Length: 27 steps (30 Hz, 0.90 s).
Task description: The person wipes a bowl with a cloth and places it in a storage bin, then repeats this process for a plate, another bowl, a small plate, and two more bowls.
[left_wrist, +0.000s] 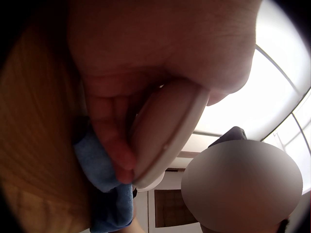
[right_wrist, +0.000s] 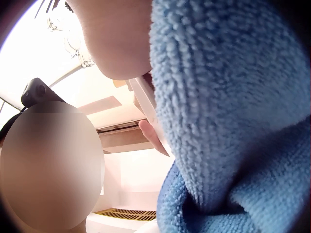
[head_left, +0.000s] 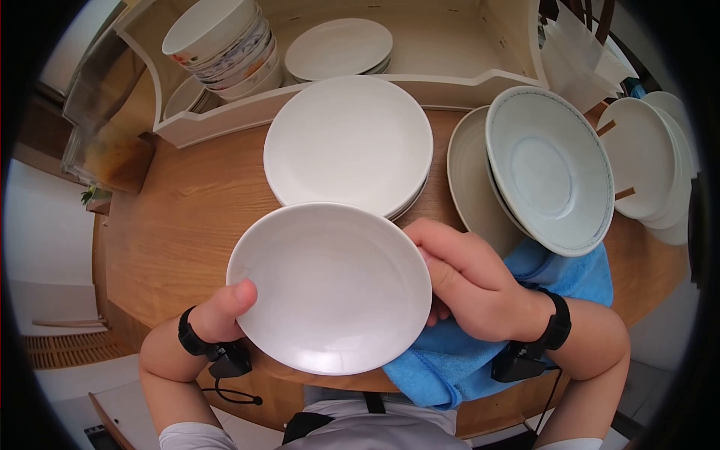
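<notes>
A glossy white deep plate (head_left: 330, 289) is held up over the near edge of the table, its face tilted upward. My left hand (head_left: 225, 304) grips its left rim, thumb on the face; in the left wrist view the fingers (left_wrist: 114, 141) curl behind the underside. My right hand (head_left: 476, 281) pinches the right rim between thumb and bent fingers. A blue towel (head_left: 442, 367) hangs below my right hand and behind the plate, and fills much of the right wrist view (right_wrist: 233, 87). Just beyond stands a stack of white plates (head_left: 349, 142).
At right, a pale bowl with a blue rim line (head_left: 551, 169) leans over a beige plate (head_left: 469, 172). Further right, white plates (head_left: 641, 157) stand in a wooden rack. Behind, a cream shelf tray (head_left: 450, 90) holds stacked bowls (head_left: 217, 45) and small plates (head_left: 339, 49).
</notes>
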Available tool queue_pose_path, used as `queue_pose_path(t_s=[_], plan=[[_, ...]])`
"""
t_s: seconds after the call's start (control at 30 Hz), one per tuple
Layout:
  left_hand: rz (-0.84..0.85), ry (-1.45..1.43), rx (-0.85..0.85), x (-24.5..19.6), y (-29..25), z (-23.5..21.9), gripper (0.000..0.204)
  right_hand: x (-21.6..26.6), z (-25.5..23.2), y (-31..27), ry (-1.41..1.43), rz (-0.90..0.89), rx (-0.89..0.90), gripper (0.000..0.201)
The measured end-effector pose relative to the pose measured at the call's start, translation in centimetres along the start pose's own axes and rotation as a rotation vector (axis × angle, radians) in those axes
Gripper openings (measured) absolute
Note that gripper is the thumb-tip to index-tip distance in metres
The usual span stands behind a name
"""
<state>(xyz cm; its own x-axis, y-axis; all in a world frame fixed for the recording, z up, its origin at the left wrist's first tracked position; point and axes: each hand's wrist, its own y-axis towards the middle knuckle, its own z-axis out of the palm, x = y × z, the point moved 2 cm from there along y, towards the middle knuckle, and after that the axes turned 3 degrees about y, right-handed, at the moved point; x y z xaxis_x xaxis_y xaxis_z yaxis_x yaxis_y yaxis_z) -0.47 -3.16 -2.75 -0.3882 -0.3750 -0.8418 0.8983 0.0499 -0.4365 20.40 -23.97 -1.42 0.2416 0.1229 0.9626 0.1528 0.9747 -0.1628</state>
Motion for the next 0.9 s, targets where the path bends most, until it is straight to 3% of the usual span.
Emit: queue_pose_path(t_s=[0.1, 0.27, 0.33, 0.57, 0.7, 0.77, 0.83, 0.9], plan=[[-0.013, 0.01, 0.025, -0.2, -0.3, 0.3, 0.098, 0.0, 0.2, -0.1, 0.114, -0.06, -0.039, 0.026], [-0.031, 0.04, 0.019, -0.8, -0.1, 1.0, 0.099, -0.5, 0.4, -0.4, -0.063, -0.158, -0.017, 0.023], [-0.04, 0.066, 0.131, -1.0, 0.3, 1.1, 0.104, -0.3, 0.6, -0.4, -0.05, -0.151, -0.024, 0.024], [0.179, 0.105, 0.242, -0.4, 0.7, 1.1, 0.096, 0.0, 1.4, -1.1, -0.267, -0.184, -0.034, 0.02], [0.185, 0.05, 0.434, 0.0, 1.6, 1.8, 0.092, 1.8, 1.2, -2.1, -0.244, -0.007, -0.248, 0.015], [0.192, 0.053, 0.517, -0.3, 2.2, 2.5, 0.09, 3.4, 1.1, -2.0, -0.22, -0.241, -0.415, 0.015], [0.204, 0.083, 0.61, -0.5, 2.3, 2.5, 0.082, 7.1, 1.7, -2.5, -0.147, -0.218, -0.538, 0.015], [0.204, 0.119, 0.614, -0.7, 2.3, 2.6, 0.073, 9.8, 1.5, -1.5, -0.226, -0.38, -0.649, 0.013]])
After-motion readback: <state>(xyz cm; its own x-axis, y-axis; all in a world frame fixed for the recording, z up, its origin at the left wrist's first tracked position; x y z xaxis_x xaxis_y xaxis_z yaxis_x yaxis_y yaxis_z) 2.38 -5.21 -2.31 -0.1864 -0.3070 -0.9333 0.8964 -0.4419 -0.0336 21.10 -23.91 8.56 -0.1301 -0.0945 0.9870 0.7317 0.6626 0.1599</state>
